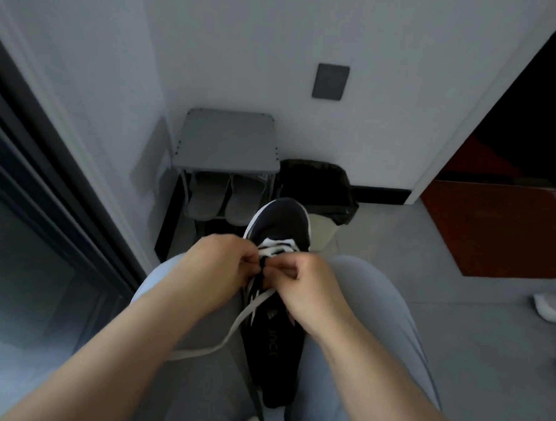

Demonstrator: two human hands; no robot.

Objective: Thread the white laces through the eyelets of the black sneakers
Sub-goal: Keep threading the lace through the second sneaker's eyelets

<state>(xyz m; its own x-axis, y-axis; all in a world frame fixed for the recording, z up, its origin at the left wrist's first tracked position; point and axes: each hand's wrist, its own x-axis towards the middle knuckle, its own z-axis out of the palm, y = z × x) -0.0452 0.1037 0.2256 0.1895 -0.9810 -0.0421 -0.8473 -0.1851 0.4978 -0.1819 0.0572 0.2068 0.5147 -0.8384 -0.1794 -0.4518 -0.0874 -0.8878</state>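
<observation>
Between the person's knees, a black sneaker (272, 314) lay toe-forward as the left hand (216, 265) and right hand (301, 285) pinched its white lace (230, 331) together over the eyelets. Insole lettering was too blurred to read; a triangular logo showed.
</observation>
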